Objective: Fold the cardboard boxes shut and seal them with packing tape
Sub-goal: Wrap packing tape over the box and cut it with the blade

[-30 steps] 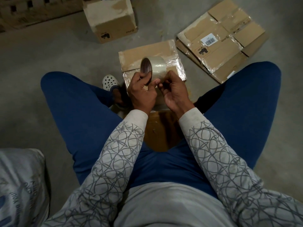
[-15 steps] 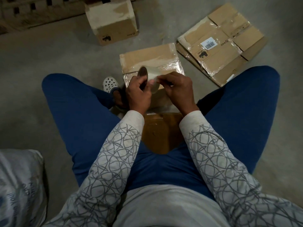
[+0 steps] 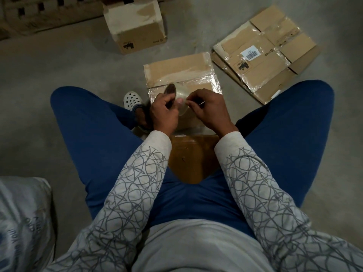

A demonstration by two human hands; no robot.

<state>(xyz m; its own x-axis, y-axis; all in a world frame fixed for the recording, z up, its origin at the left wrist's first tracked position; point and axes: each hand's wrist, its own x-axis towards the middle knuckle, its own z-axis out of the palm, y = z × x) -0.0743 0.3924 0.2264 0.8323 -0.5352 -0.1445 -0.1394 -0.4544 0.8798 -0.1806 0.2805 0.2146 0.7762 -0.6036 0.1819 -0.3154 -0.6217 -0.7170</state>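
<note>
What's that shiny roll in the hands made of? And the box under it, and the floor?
The roll looks like clear plastic tape, glossy and see-through, on a brown core, probably cardboard. The box is matte brown cardboard with shiny tape strips across it. The floor looks like bare concrete: grey, rough, dull.

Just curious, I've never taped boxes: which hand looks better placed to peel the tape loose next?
Right, probably. The right hand pinches at the roll's face, seemingly at the tape end, while the left hand grips the roll, steadying it over the box.
</note>
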